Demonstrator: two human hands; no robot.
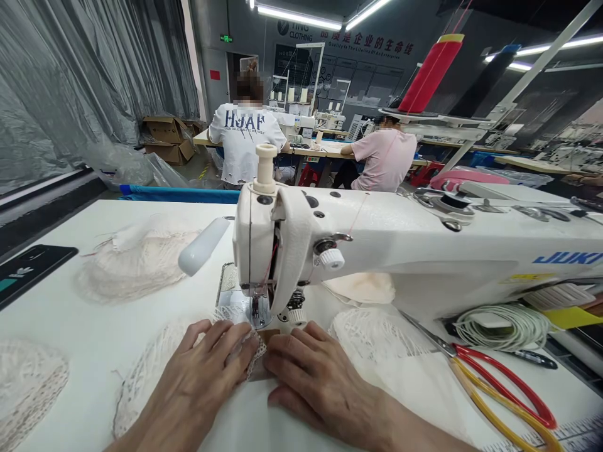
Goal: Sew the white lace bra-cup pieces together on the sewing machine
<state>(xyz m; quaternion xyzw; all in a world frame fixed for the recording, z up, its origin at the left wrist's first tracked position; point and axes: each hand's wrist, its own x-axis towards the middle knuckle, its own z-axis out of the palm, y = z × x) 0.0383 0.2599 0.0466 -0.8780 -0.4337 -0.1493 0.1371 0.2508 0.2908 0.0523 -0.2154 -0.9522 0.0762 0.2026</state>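
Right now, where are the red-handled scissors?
In the head view, the scissors lie flat on the table at lower right, beyond the right hand, just below the coil of white cord.

Glossy white sewing machine (pixel 424 245) – smooth enamel, open-mesh lace piece (pixel 155 370) – rough cloth, matt white table (pixel 94 326)
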